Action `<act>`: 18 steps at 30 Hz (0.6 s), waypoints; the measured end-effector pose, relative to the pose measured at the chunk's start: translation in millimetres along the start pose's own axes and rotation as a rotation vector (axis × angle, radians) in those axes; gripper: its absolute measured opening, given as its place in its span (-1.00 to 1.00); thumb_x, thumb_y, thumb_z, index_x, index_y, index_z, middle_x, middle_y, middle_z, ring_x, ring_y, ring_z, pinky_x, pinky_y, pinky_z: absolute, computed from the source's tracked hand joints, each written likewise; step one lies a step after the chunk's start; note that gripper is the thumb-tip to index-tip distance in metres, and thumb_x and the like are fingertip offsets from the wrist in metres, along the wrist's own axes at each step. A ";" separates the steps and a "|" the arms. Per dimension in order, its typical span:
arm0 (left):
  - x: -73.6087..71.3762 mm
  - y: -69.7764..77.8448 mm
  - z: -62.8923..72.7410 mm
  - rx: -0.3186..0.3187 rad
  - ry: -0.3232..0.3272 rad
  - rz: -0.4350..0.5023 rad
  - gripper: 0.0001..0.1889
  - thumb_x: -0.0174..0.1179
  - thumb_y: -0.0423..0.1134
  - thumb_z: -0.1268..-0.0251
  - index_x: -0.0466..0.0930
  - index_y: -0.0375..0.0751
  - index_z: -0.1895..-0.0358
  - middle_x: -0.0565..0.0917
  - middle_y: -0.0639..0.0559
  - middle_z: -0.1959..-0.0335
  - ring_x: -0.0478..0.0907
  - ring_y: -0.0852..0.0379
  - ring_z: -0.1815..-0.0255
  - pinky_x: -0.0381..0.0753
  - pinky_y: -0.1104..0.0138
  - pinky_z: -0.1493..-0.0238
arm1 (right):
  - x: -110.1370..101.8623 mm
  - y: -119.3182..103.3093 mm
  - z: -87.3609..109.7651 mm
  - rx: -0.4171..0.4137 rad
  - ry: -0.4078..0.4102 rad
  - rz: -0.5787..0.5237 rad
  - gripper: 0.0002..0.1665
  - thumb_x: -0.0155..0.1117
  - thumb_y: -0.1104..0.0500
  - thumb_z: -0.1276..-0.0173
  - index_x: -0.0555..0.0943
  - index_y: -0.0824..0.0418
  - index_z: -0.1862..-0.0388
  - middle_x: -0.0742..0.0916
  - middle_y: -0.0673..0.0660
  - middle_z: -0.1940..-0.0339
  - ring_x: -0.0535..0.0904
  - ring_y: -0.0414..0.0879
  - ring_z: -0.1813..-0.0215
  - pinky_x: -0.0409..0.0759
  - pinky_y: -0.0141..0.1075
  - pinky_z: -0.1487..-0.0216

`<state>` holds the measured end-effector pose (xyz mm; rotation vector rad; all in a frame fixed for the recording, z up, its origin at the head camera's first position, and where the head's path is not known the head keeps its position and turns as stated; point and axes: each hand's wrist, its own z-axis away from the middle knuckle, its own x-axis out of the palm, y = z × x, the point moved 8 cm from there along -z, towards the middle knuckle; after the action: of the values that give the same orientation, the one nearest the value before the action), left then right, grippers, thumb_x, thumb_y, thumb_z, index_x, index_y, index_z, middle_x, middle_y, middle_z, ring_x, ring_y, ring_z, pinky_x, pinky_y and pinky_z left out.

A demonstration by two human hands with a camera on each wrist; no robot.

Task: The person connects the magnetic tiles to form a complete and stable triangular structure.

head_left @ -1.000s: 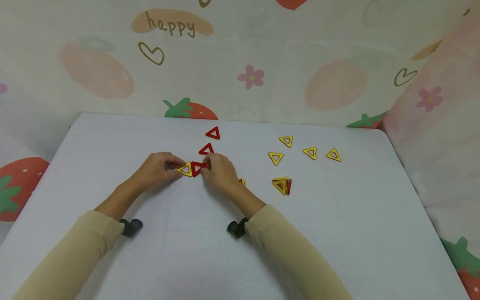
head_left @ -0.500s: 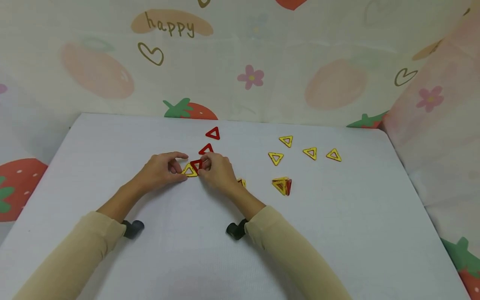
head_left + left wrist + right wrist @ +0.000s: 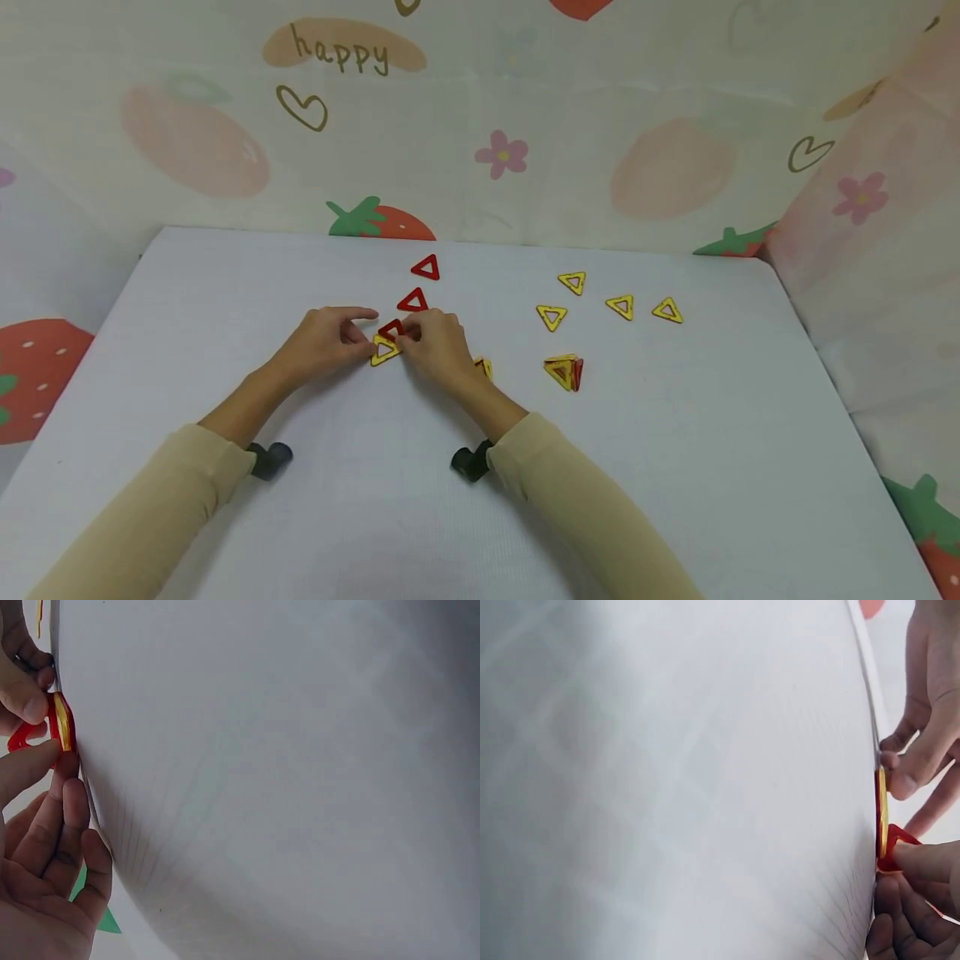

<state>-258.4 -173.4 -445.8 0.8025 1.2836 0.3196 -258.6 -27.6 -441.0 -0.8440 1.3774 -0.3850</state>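
In the head view, a hollow yellow triangle tile (image 3: 386, 358) and a hollow red triangle tile (image 3: 386, 327) meet between the two hands, the red one behind the yellow. My left hand (image 3: 327, 340) pinches the yellow tile's left side low down, its index finger stretched out above. From the other side, my right hand (image 3: 441, 346) pinches the red tile between thumb and fingertips. The right wrist view shows the yellow tile (image 3: 883, 802) edge-on, with the red tile (image 3: 894, 860) at the right thumb. Fingers partly cover both tiles.
Two red triangle tiles, a near one (image 3: 411, 308) and a far one (image 3: 436, 267), lie behind the hands. Several yellow tiles (image 3: 551, 309) are spread to the right. A yellow-and-red pile (image 3: 561, 371) sits nearer, and more yellow pieces (image 3: 486, 367) show beside the right wrist.
The yellow and red tiles have turned between the hands, from side by side to the red one behind. The left index finger has lifted off and straightened. Other tiles have stayed put.
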 end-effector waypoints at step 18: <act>2.1 13.0 -7.3 0.089 0.026 -0.027 -0.69 0.35 -0.38 -0.24 0.67 -0.34 -0.06 0.70 -0.11 0.23 0.58 -0.03 0.19 0.58 0.14 0.09 | 0.7 -5.1 -0.9 -0.016 -0.069 0.072 -0.79 0.38 0.19 -0.36 0.77 0.23 0.07 0.78 0.03 0.26 0.57 -0.16 0.23 0.56 -0.40 0.12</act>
<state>-261.8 -160.5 -438.9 0.8576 1.3399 0.2534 -258.2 -31.7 -437.8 -0.8109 1.3442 -0.2868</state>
